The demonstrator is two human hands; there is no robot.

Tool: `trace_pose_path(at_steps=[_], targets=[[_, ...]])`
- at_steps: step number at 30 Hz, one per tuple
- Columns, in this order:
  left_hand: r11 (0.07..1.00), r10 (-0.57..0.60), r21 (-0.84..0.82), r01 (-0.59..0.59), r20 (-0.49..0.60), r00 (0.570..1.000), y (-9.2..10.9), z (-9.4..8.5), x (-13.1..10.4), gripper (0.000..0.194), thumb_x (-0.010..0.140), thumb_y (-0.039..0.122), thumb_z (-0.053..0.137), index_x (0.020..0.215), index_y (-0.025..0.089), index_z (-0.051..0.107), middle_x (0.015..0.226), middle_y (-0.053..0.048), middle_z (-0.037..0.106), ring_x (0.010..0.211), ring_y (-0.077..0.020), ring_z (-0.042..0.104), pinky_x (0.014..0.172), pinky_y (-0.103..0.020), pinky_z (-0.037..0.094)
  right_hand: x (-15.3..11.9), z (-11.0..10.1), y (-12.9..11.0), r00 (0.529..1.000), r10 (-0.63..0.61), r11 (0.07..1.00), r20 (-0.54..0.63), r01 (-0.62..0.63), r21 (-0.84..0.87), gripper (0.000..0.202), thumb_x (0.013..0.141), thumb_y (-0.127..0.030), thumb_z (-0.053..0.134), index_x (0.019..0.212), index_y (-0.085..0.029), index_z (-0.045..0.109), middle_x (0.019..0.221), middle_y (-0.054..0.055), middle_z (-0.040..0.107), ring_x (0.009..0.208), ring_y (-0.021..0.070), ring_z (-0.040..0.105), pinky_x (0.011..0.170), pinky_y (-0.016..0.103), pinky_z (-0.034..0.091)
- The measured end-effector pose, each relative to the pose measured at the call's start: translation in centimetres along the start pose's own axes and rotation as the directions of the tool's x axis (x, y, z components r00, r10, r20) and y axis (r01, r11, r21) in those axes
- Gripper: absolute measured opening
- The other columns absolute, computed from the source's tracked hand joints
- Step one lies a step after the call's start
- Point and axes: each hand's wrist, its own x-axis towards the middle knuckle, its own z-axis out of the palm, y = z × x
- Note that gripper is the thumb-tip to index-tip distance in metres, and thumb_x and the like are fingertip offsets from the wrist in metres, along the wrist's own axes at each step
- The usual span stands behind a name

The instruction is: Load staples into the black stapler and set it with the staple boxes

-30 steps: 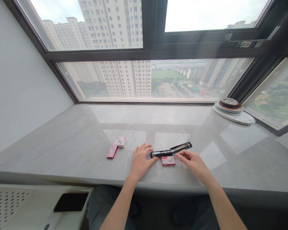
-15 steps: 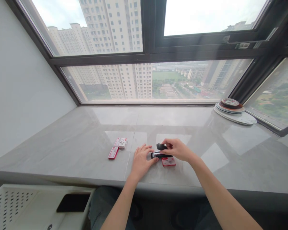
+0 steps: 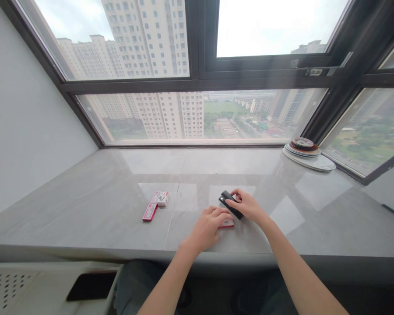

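Observation:
A black stapler [image 3: 233, 209] is gripped between the thumb and fingers of my right hand [image 3: 246, 204], tilted across the grey counter. Just left of it, my left hand [image 3: 212, 225] rests over a small red and white box [image 3: 227, 224], its fingers curled on the box's upper side and hiding most of it. Farther left on the counter lie a red and white box [image 3: 149, 212], a white box with a printed picture [image 3: 163, 198], and another red-edged box [image 3: 155, 197] behind, touching one another.
A stack of plates [image 3: 307, 153] stands at the counter's back right, by the window frame. Below the counter's front edge at the left is a white perforated plastic surface [image 3: 49, 288] with a dark flat object [image 3: 91, 286] on it.
My left hand has moved right, off the stapler's end and onto the box. The stapler, opened before, now looks closed and is turned diagonally in my right hand. The view has shifted slightly.

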Motion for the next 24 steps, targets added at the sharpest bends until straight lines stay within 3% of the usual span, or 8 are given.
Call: trace_pose_path(at_steps=[2, 3, 6, 10, 15, 20, 22, 24], targets=[[0.997, 0.078, -0.008, -0.077, 0.111, 0.991, 0.4, -0.2, 0.6, 0.074, 0.070, -0.005, 0.047, 0.130, 0.037, 0.060, 0.144, 0.004, 0.057, 0.131, -0.0239, 0.049, 0.114, -0.043, 0.039, -0.6, 0.0, 1.2, 0.997, 0.058, 0.993, -0.042, -0.054, 0.100, 0.051, 0.079, -0.064, 0.070, 0.105, -0.020, 0.065, 0.062, -0.008, 0.038, 0.058, 0.0129, 0.039, 0.056, 0.026, 0.033], [0.998, 0.060, -0.003, -0.060, 0.131, 0.990, 0.2, -0.6, 0.5, 0.074, 0.071, -0.002, 0.049, 0.133, 0.038, 0.059, 0.145, 0.003, 0.056, 0.132, -0.0247, 0.048, 0.115, -0.043, 0.039, -1.1, 0.0, 1.6, 0.994, 0.089, 0.986, -0.063, -0.079, 0.148, 0.054, 0.079, -0.066, 0.069, 0.106, -0.020, 0.065, 0.062, -0.008, 0.036, 0.057, 0.0127, 0.039, 0.055, 0.026, 0.033], [0.992, -0.123, 0.012, 0.122, 0.100, 0.987, -1.5, -2.3, -0.9, 0.072, 0.075, 0.011, 0.060, 0.142, 0.038, 0.055, 0.141, -0.001, 0.058, 0.130, -0.0272, 0.050, 0.115, -0.044, 0.040, -3.5, 0.3, 1.9, 0.981, 0.188, 0.935, -0.054, -0.162, 0.315, 0.058, 0.081, -0.069, 0.067, 0.112, -0.019, 0.064, 0.063, -0.008, 0.037, 0.055, 0.0115, 0.039, 0.051, 0.024, 0.033], [0.964, -0.260, -0.042, 0.262, 0.044, 0.964, -3.0, -3.8, -3.0, 0.066, 0.078, 0.030, 0.071, 0.142, 0.040, 0.057, 0.133, -0.001, 0.062, 0.125, -0.0268, 0.053, 0.113, -0.040, 0.044, -6.3, 2.2, 0.7, 0.975, 0.200, 0.820, 0.097, -0.221, 0.528, 0.058, 0.087, -0.066, 0.063, 0.125, -0.023, 0.059, 0.067, -0.009, 0.039, 0.048, 0.0087, 0.037, 0.042, 0.022, 0.033], [0.959, -0.272, -0.075, 0.273, 0.025, 0.962, -2.1, -2.5, -2.5, 0.066, 0.077, 0.036, 0.076, 0.140, 0.043, 0.059, 0.127, 0.000, 0.066, 0.119, -0.0282, 0.055, 0.113, -0.044, 0.042, -6.6, 5.9, -1.3, 0.985, 0.169, 0.822, 0.019, -0.151, 0.549, 0.055, 0.087, -0.065, 0.062, 0.122, -0.022, 0.059, 0.066, -0.009, 0.045, 0.041, 0.0087, 0.041, 0.038, 0.023, 0.036], [0.959, -0.258, -0.121, 0.258, 0.014, 0.966, -1.5, -1.7, -2.2, 0.075, 0.076, 0.039, 0.079, 0.146, 0.042, 0.053, 0.136, 0.001, 0.062, 0.124, -0.0267, 0.053, 0.113, -0.040, 0.042, -6.4, 6.8, -2.1, 0.983, 0.182, 0.825, -0.030, -0.136, 0.548, 0.059, 0.086, -0.065, 0.065, 0.125, -0.021, 0.056, 0.064, -0.008, 0.047, 0.041, 0.0095, 0.042, 0.037, 0.023, 0.035], [0.950, -0.293, -0.126, 0.285, -0.050, 0.955, -2.0, -2.3, -3.1, 0.073, 0.080, 0.044, 0.077, 0.148, 0.040, 0.050, 0.141, -0.001, 0.057, 0.130, -0.0269, 0.050, 0.114, -0.040, 0.041, -6.8, 6.7, -2.2, 0.972, 0.224, 0.774, -0.070, -0.134, 0.619, 0.058, 0.088, -0.064, 0.063, 0.128, -0.023, 0.053, 0.063, -0.010, 0.043, 0.042, 0.0087, 0.038, 0.038, 0.022, 0.033], [0.911, -0.412, -0.070, 0.408, -0.233, 0.881, -3.2, -3.6, -4.8, 0.052, 0.090, 0.046, 0.066, 0.140, 0.036, 0.057, 0.139, -0.004, 0.057, 0.130, -0.0278, 0.049, 0.113, -0.043, 0.040, -7.3, 6.4, -2.3, 0.953, 0.279, 0.700, -0.115, -0.119, 0.705, 0.054, 0.091, -0.064, 0.059, 0.128, -0.025, 0.051, 0.064, -0.010, 0.040, 0.045, 0.0080, 0.033, 0.039, 0.020, 0.031]])
